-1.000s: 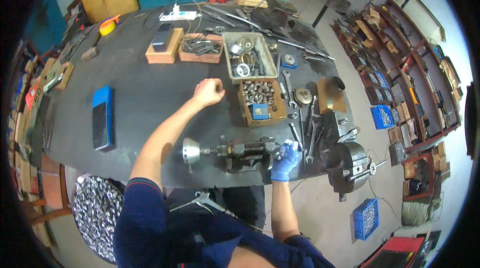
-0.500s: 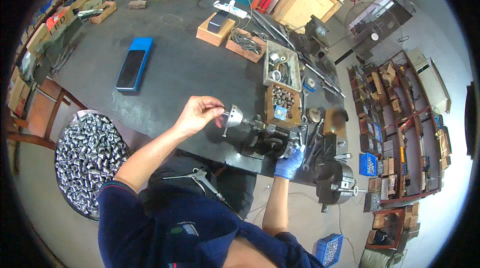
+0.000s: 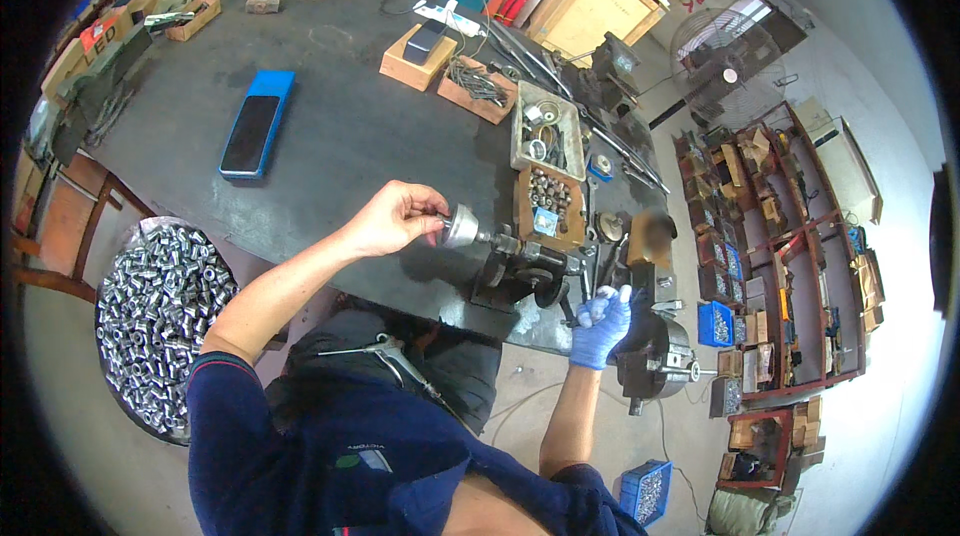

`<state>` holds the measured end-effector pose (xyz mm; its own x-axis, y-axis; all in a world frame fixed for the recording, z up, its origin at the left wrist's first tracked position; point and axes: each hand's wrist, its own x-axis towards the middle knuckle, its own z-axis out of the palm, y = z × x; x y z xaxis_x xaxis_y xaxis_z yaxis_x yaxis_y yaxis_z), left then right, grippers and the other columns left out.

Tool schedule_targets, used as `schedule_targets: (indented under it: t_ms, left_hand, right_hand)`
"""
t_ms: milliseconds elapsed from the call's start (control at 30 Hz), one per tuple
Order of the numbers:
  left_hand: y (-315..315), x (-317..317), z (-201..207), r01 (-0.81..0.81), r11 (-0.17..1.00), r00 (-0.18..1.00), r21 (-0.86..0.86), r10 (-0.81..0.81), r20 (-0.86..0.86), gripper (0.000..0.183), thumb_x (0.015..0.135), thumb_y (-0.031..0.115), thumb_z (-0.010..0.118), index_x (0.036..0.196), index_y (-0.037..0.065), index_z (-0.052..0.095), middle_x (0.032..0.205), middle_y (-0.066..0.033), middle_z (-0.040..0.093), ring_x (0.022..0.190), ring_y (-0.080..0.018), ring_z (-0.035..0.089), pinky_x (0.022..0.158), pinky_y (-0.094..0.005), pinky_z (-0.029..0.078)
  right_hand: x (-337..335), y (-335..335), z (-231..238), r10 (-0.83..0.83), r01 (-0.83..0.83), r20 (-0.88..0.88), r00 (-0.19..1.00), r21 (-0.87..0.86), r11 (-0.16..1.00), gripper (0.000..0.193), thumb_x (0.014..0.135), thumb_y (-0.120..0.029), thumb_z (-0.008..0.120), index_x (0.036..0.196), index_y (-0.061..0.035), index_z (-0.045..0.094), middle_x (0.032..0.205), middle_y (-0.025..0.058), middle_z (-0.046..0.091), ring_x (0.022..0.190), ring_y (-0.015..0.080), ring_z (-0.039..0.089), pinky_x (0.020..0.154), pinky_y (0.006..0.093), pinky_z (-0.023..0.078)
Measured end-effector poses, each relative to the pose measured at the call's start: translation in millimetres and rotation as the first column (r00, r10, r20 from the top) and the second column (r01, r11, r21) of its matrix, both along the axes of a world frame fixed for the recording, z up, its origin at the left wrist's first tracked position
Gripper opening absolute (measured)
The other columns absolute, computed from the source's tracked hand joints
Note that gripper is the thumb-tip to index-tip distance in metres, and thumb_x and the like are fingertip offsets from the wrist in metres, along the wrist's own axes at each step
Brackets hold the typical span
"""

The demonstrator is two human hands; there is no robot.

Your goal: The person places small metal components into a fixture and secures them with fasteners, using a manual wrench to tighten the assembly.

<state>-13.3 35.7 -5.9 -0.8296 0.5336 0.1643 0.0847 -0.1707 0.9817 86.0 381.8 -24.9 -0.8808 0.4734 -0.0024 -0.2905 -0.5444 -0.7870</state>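
Observation:
The chuck [image 3: 463, 227] is a silver, cone-shaped metal piece on a dark bench-mounted spindle fixture [image 3: 538, 264] at the table's near edge. My bare left hand [image 3: 396, 220] is at its front, thumb and fingers pinched together; whatever they hold is hidden. Right of the fixture, my right hand [image 3: 601, 328], in a blue glove, is raised with its fingers curled in. Whether anything is inside them does not show. Close by on its right stands a dark bench vise [image 3: 655, 354].
Behind the fixture are a wooden box of small metal parts [image 3: 551, 198] and a grey bin [image 3: 566, 144]. A blue-cased device [image 3: 256, 131] lies on the table. At lower left stands a large tub of metal fittings [image 3: 165, 326]. An air blow gun [image 3: 388, 354] rests on my lap.
My right hand has left the fixture's rear end and moved right and slightly up, its fingers now curled. My left hand stays by the chuck. The whole view has shifted a little.

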Motion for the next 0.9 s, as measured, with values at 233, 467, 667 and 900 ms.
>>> schedule_targets:
  t_ms: [233,467,667,900]
  left_hand:
    - [9,15,-7,-0.086,0.993,0.995,0.085,0.081,0.053,0.013,0.084,-0.003,0.053,0.097,-0.005,0.053,0.076,-0.0082,0.059,0.059,-0.0113,0.057,0.056,-0.0239,0.047]
    - [10,10,-14,-0.070,0.984,0.997,0.165,0.066,0.033,0.011,0.085,0.000,0.054,0.096,-0.005,0.053,0.075,-0.0081,0.059,0.059,-0.0122,0.057,0.056,-0.0249,0.048]
    - [13,12,-16,-0.269,0.963,0.956,0.009,0.268,-0.116,0.023,0.089,0.020,0.054,0.086,-0.003,0.057,0.069,-0.0062,0.058,0.057,-0.0111,0.055,0.053,-0.0259,0.046]
    - [37,20,-16,-0.595,0.776,0.755,-0.211,0.449,-0.478,0.033,0.091,0.027,0.045,0.073,0.000,0.054,0.061,-0.0196,0.052,0.060,-0.0386,0.053,0.054,-0.0428,0.041]
  right_hand:
    - [-61,24,20,0.135,-0.138,-0.181,0.974,-0.006,0.990,0.034,0.091,-0.036,0.048,0.075,-0.0069,0.056,0.053,-0.0013,0.047,0.037,0.0048,0.036,0.029,0.0198,0.026]
    - [-101,15,7,-0.008,0.011,-0.107,0.994,0.028,1.000,0.026,0.089,-0.030,0.053,0.075,-0.0088,0.054,0.059,-0.0007,0.052,0.039,0.0049,0.041,0.030,0.0198,0.028]
    - [-94,5,11,-0.062,0.066,-0.087,0.994,0.046,0.997,0.021,0.088,-0.026,0.056,0.076,-0.0094,0.055,0.059,-0.0002,0.054,0.038,0.0054,0.041,0.030,0.0202,0.029]
    - [-117,23,-44,-0.266,0.177,0.111,0.958,0.501,0.847,0.028,0.085,-0.030,0.060,0.067,-0.0084,0.057,0.054,-0.0031,0.050,0.040,0.0044,0.041,0.035,0.0189,0.029]
